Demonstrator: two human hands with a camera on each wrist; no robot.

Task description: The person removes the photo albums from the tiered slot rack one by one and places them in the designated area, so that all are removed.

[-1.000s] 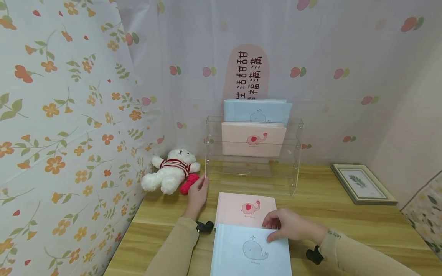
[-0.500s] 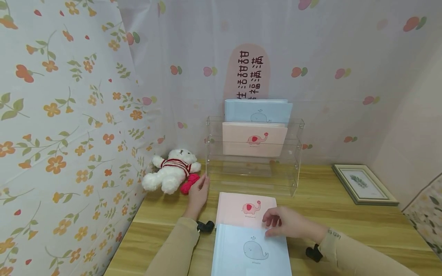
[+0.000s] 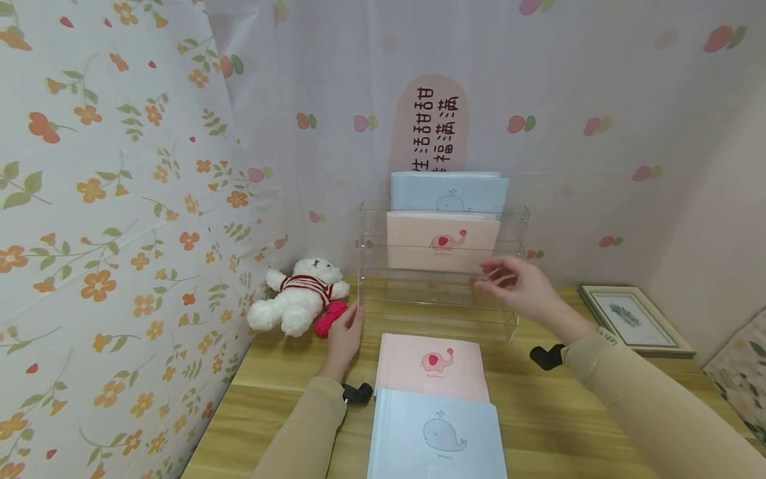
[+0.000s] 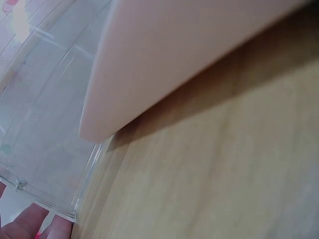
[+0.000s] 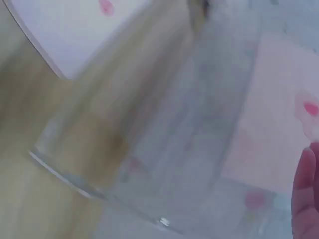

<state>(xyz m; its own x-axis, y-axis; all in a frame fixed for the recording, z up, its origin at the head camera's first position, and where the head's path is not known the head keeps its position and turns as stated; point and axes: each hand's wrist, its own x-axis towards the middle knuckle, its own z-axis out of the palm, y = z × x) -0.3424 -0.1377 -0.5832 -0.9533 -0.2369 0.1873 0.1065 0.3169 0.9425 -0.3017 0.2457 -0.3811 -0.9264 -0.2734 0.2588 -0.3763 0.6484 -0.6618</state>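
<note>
Up front, the right hand point(image 3: 516, 287) hangs in the air with its fingers loosely spread and nothing in them, just before the front wall of the clear acrylic rack point(image 3: 439, 266), near its right end. Whether the fingertips touch the plastic cannot be told; the right wrist view is blurred and shows only a fingertip point(image 5: 305, 196) at its edge beside the transparent panel. The left hand point(image 3: 343, 336) rests on the bench point(image 3: 562, 379) with straight fingers laid against the rack's left front corner, and the left wrist view shows two fingertips point(image 4: 35, 226) touching that lower corner point(image 4: 50, 211).

The rack stands at the back of the bench against the wall and holds a pink elephant book point(image 3: 443, 241) in a front slot and a blue whale book point(image 3: 449, 191) behind and above it. It looks stiff, light and smooth, so likely slippery under bare fingers and prone to slide or tip if pushed high up; its thin walls could crack at a knock. The side panels or lower front edge look like the soundest places to take hold, one hand at each end.

Nearer the person lie a second pink book point(image 3: 427, 364) and, overlapping its near edge, a second blue book point(image 3: 435, 436), both flat on the bench. A white teddy bear point(image 3: 297, 296) lies left of the rack, and a framed picture point(image 3: 634, 319) lies at the right.
</note>
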